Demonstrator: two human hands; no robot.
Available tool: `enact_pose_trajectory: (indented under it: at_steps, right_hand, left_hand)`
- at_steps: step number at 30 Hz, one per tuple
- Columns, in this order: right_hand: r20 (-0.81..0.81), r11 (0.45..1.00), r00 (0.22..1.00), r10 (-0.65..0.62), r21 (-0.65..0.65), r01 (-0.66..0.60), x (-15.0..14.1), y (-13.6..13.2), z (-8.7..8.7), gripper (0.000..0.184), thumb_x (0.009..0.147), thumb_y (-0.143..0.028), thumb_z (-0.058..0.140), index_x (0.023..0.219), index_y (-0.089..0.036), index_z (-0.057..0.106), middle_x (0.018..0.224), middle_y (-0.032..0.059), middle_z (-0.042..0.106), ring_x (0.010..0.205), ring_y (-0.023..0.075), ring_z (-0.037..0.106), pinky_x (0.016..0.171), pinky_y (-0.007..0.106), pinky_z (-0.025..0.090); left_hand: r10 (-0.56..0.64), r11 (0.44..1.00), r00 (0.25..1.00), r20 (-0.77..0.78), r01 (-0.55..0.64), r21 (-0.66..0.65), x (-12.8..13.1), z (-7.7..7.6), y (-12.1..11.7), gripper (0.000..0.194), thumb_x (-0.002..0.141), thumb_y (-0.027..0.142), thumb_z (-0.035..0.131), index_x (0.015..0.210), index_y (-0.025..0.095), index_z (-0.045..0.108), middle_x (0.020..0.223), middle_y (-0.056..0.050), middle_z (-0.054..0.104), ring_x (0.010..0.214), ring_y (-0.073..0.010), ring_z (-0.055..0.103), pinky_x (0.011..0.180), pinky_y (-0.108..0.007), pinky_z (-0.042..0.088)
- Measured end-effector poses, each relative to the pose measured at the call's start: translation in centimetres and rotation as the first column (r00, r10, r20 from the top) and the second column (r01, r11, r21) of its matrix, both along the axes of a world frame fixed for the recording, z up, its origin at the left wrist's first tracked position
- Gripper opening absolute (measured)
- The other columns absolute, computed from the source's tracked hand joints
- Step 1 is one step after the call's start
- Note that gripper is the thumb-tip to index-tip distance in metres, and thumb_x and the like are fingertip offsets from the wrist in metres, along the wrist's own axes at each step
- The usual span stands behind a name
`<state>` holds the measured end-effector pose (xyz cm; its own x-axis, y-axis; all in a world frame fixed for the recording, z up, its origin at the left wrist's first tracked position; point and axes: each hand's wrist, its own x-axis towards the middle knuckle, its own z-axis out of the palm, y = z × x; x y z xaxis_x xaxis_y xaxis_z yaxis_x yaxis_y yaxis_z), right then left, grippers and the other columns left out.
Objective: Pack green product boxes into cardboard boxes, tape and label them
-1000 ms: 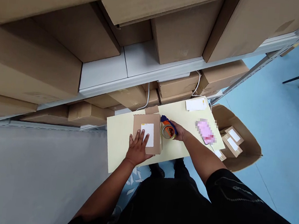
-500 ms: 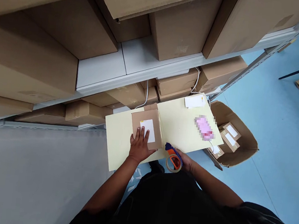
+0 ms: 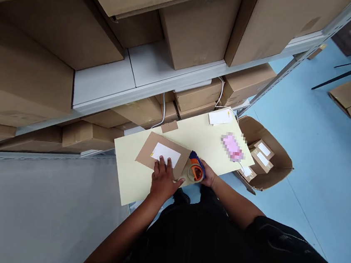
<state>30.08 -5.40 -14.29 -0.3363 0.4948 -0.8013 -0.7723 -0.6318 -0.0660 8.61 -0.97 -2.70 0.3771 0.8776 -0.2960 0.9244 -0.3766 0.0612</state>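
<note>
A flat cardboard package [image 3: 146, 150] lies turned at an angle on the pale yellow board [image 3: 123, 175], a white label [image 3: 170, 152] on its top face. My left hand [image 3: 163, 180] rests on the package's near side, fingers spread, fingertips over the label's lower edge. In my right hand [image 3: 209, 175] is an orange and blue tape dispenser [image 3: 197, 167] with a roll of tape. Its blue front end is at the package's right corner; whether they touch I cannot tell. A small brown cardboard piece [image 3: 169, 126] lies behind the package.
White papers [image 3: 220, 117] and a blurred pink object [image 3: 232, 147] lie on the board's right side. A large open carton [image 3: 279, 176] with several small labelled boxes stands on the blue floor at right. Metal shelving [image 3: 103, 99] with large cartons rises ahead.
The package has turned under my left hand, so its label now slants and the small cardboard piece shows apart from it. The tape dispenser has moved up to the package's right corner.
</note>
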Motion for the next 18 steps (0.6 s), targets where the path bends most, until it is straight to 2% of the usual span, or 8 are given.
enact_pose_trajectory:
  at_steps: [3, 5, 7, 9, 11, 13, 16, 18]
  right_hand:
    - [0.062, 0.996, 0.995, 0.081, 0.021, -0.083, 2.0, 3.5, 0.1, 0.048, 0.100, -0.063, 0.049, 0.098, -0.019, 0.068, 0.076, 0.0053, 0.074, 0.073, 0.0204, 0.070, 0.077, 0.034, 0.060]
    - [0.079, 0.989, 0.988, 0.135, 0.045, -0.139, 3.1, 5.9, 0.2, 0.045, 0.099, -0.060, 0.052, 0.098, -0.018, 0.067, 0.075, 0.0059, 0.074, 0.071, 0.0207, 0.070, 0.076, 0.035, 0.061]
    - [0.084, 0.976, 0.975, 0.204, 0.060, -0.210, 3.7, 8.1, 0.3, 0.044, 0.099, -0.060, 0.055, 0.099, -0.018, 0.067, 0.078, 0.0072, 0.075, 0.073, 0.0216, 0.071, 0.075, 0.036, 0.062]
    - [0.091, 0.956, 0.955, 0.282, 0.055, -0.288, 4.0, 10.1, 0.4, 0.044, 0.098, -0.060, 0.057, 0.100, -0.016, 0.067, 0.082, 0.0085, 0.076, 0.075, 0.0223, 0.072, 0.075, 0.037, 0.062]
    - [0.104, 0.935, 0.933, 0.343, 0.054, -0.350, 4.1, 11.8, 0.5, 0.047, 0.097, -0.061, 0.057, 0.103, -0.015, 0.067, 0.084, 0.0094, 0.077, 0.077, 0.0228, 0.073, 0.076, 0.038, 0.063]
    - [0.125, 0.916, 0.914, 0.386, 0.062, -0.396, 4.1, 13.2, 0.6, 0.052, 0.096, -0.065, 0.057, 0.105, -0.015, 0.067, 0.086, 0.0104, 0.077, 0.078, 0.0240, 0.073, 0.076, 0.041, 0.063]
    - [0.173, 0.891, 0.882, 0.438, 0.052, -0.452, 4.3, 14.2, 0.6, 0.056, 0.095, -0.069, 0.056, 0.105, -0.015, 0.068, 0.088, 0.0116, 0.077, 0.080, 0.0259, 0.073, 0.075, 0.044, 0.064]
    - [0.190, 0.886, 0.873, 0.450, 0.029, -0.463, 4.4, 14.2, 0.6, 0.056, 0.094, -0.069, 0.056, 0.105, -0.016, 0.069, 0.088, 0.0111, 0.077, 0.079, 0.0256, 0.073, 0.074, 0.042, 0.064]
  left_hand:
    - [-0.100, 0.995, 0.995, -0.023, 0.100, 0.010, -0.8, 0.5, -0.1, 0.099, 0.085, 0.060, 0.071, 0.164, 0.015, 0.032, 0.167, -0.026, 0.027, 0.145, -0.0478, 0.037, 0.112, -0.057, 0.038]
    - [-0.171, 0.985, 0.985, -0.026, 0.172, 0.018, -1.7, 0.7, 0.8, 0.089, 0.088, 0.052, 0.071, 0.163, 0.019, 0.035, 0.161, -0.024, 0.040, 0.138, -0.0444, 0.046, 0.112, -0.057, 0.038]
    - [-0.249, 0.968, 0.969, 0.002, 0.249, 0.036, -2.9, 0.7, 2.4, 0.081, 0.090, 0.050, 0.070, 0.160, 0.021, 0.042, 0.153, -0.021, 0.051, 0.136, -0.0416, 0.048, 0.116, -0.057, 0.035]
    - [-0.328, 0.943, 0.943, 0.057, 0.324, 0.071, -4.1, 0.4, 4.2, 0.075, 0.088, 0.055, 0.071, 0.154, 0.023, 0.051, 0.150, -0.018, 0.054, 0.144, -0.0407, 0.043, 0.123, -0.058, 0.026]
    - [-0.374, 0.925, 0.921, 0.110, 0.363, 0.113, -4.9, -0.2, 5.8, 0.077, 0.085, 0.063, 0.071, 0.150, 0.023, 0.056, 0.157, -0.018, 0.048, 0.152, -0.0413, 0.031, 0.127, -0.060, 0.016]
    - [-0.375, 0.923, 0.917, 0.136, 0.357, 0.141, -5.3, -1.0, 6.8, 0.084, 0.085, 0.066, 0.069, 0.153, 0.021, 0.051, 0.165, -0.019, 0.037, 0.157, -0.0411, 0.023, 0.127, -0.062, 0.010]
    - [-0.344, 0.935, 0.929, 0.134, 0.326, 0.142, -5.3, -1.8, 7.0, 0.091, 0.087, 0.067, 0.065, 0.160, 0.020, 0.040, 0.170, -0.019, 0.026, 0.159, -0.0399, 0.019, 0.127, -0.063, 0.008]
    - [-0.330, 0.940, 0.934, 0.133, 0.313, 0.135, -5.1, -2.0, 6.8, 0.091, 0.087, 0.068, 0.064, 0.161, 0.021, 0.038, 0.171, -0.017, 0.023, 0.159, -0.0392, 0.017, 0.127, -0.062, 0.006]
